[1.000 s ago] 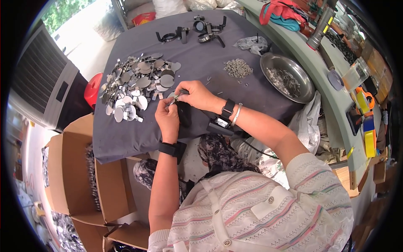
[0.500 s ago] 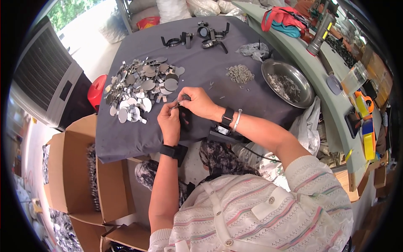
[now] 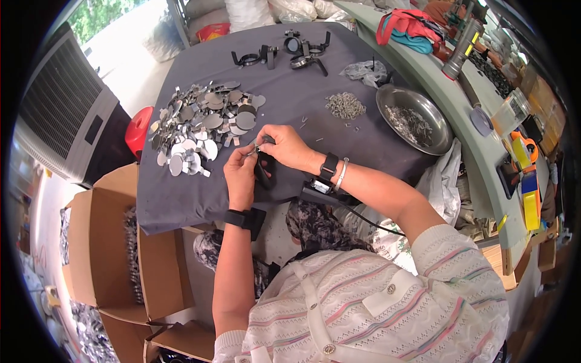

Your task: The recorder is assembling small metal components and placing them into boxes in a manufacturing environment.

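Note:
My left hand (image 3: 240,175) and my right hand (image 3: 285,146) meet above the near part of the dark cloth-covered table. Fingers of both are closed on a small black curved part (image 3: 262,174), which hangs down between them; much of it is hidden. Just beyond and to the left lies a heap of flat grey metal discs with tabs (image 3: 212,118). A small pile of little metal pieces (image 3: 345,106) sits farther right, with a few loose ones between it and my right hand.
On the right stands a steel bowl (image 3: 445,130) of thin metal pieces. Black ring-shaped assemblies (image 3: 305,62) lie at the far side, near a crumpled clear bag (image 3: 366,72). Cardboard boxes (image 3: 115,242) stand left, below a red stool (image 3: 139,133). A grey-green bench (image 3: 484,148) runs along the right.
My left hand has shifted slightly to the left, and the black part's lower end has swung a little. My right hand stays almost in place.

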`<state>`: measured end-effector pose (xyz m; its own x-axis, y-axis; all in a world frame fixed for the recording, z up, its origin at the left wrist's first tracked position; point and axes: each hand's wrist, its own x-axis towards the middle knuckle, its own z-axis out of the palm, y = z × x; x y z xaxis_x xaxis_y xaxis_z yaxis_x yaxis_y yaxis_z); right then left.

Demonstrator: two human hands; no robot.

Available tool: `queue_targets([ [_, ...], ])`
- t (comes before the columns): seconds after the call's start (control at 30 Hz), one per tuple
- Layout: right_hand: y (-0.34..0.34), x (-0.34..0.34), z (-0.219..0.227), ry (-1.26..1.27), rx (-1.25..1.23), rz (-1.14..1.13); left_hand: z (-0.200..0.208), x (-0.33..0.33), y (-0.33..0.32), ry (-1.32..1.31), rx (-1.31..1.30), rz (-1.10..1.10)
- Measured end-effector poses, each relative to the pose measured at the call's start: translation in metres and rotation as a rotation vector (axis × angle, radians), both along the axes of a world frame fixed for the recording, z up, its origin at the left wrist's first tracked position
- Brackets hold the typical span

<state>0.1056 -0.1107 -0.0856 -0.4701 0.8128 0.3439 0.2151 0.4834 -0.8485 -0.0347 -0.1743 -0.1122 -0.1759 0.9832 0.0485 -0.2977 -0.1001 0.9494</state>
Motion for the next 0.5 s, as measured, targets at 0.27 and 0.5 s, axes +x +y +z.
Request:
queue_targets([
  [0.27,0.002,-0.001,-0.004,0.078,0.041,0.033,-0.001,-0.003,0.008,0.078,-0.045,-0.001],
  [0.5,0.014,0.008,0.006,-0.082,0.044,0.099,-0.004,-0.003,0.006,0.02,-0.007,-0.008],
])
